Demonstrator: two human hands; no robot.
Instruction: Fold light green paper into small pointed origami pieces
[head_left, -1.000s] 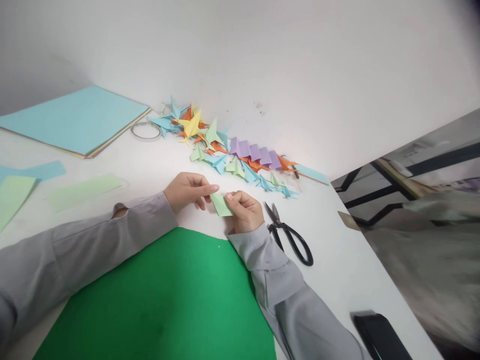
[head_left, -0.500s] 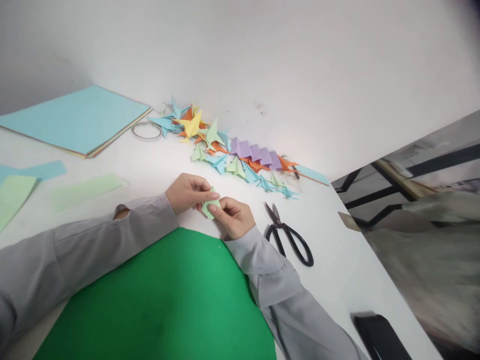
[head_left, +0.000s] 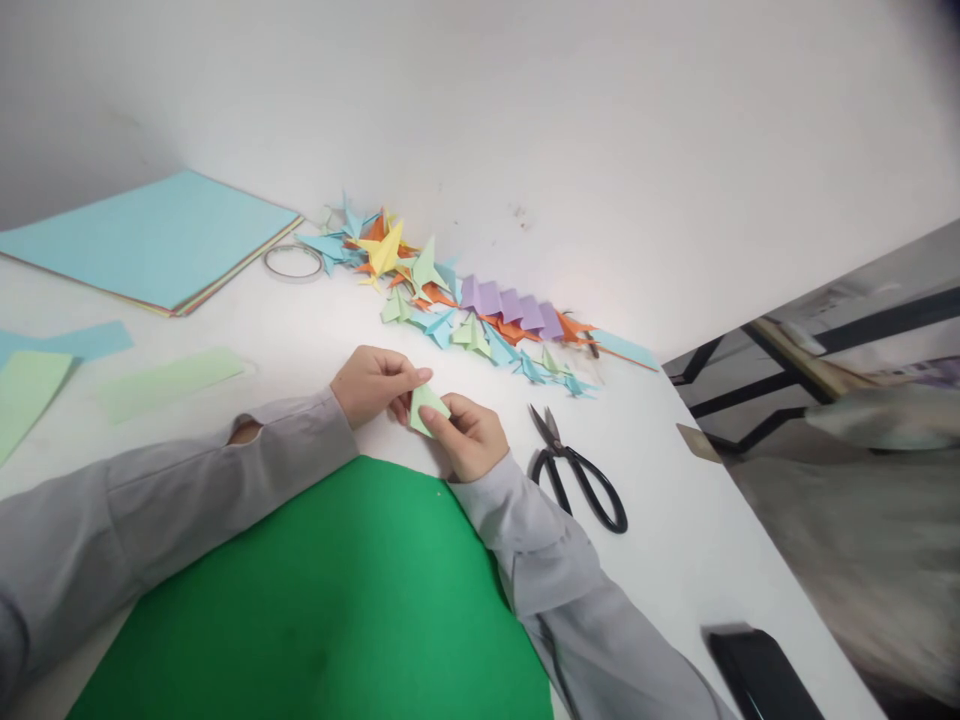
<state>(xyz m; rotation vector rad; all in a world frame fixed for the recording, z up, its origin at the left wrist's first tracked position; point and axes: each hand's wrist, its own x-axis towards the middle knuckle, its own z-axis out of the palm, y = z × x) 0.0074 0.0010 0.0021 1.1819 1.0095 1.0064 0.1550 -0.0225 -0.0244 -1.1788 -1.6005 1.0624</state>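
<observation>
A small folded piece of light green paper (head_left: 428,406) is held between my two hands, just past the far edge of a green sheet (head_left: 337,600). My left hand (head_left: 377,383) pinches its left side, thumb at the top corner. On the right side, my right hand (head_left: 471,435) grips it with the thumb lying across its face. Beyond my hands lie several folded paper figures, among them a yellow one (head_left: 384,250) and a light green one (head_left: 471,335). Black-handled scissors (head_left: 577,465) rest to the right of my right hand, blades apart.
A stack of coloured paper (head_left: 165,235) lies at the back left, with a tape roll (head_left: 292,262) beside it. Light green strips (head_left: 172,385) and blue strips (head_left: 94,342) are on the left. Purple pleated paper (head_left: 510,305) lies by the wall. A black object (head_left: 761,675) sits front right.
The light green paper has turned in my fingers and shows a broader, triangular face. My left thumb has moved up to its top corner; my arms stay in place.
</observation>
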